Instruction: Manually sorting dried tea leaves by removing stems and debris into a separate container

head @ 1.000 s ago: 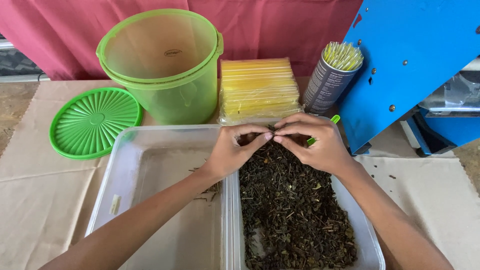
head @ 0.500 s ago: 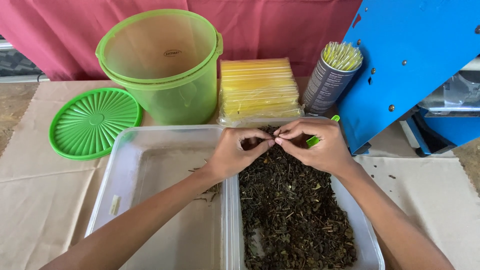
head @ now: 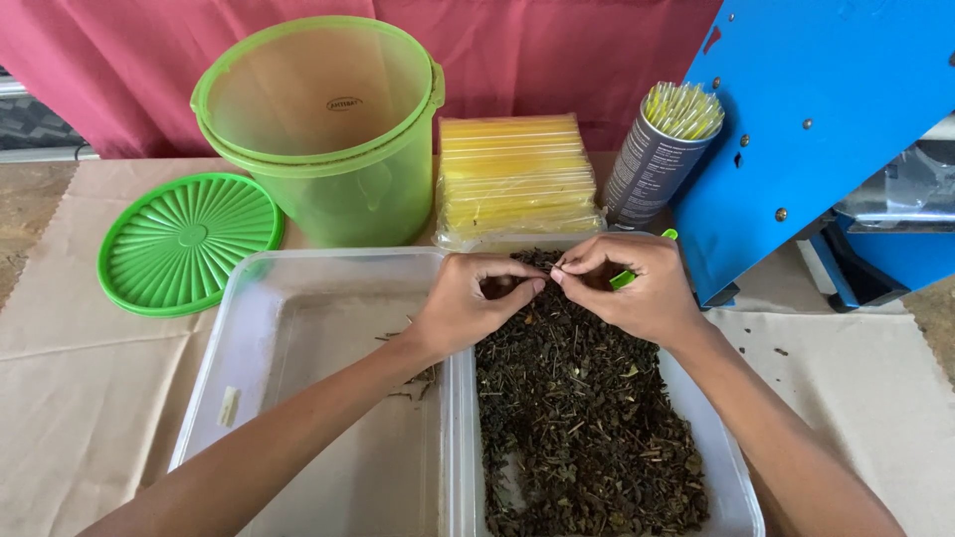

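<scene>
Grip: left hand (head: 466,303) and right hand (head: 632,288) meet fingertip to fingertip over the far end of the right tub; thumbs and forefingers pinched together on what looks like a small bit of dried leaf, too small to tell for sure.
Right hand extra: a green scoop (head: 637,268) shows under the palm, its handle end poking out at the far side.
Leaves: dried leaves (head: 582,418), dark with pale stems, fill the right tub (head: 731,467) directly under both hands.
Left tub: clear tub (head: 298,328) touching the right tub's left wall, mostly bare, a few stems near the left wrist.
Far left: green bucket (head: 323,129), open, upright; its ribbed green lid (head: 189,244) flat on the cloth just beside it.
Far middle: yellow packet stack (head: 515,179) in clear wrap.
Far right: grey can (head: 652,159) holding yellow straws; blue machine (head: 826,119) beside it.
Surface: tan cloth (head: 80,398).
</scene>
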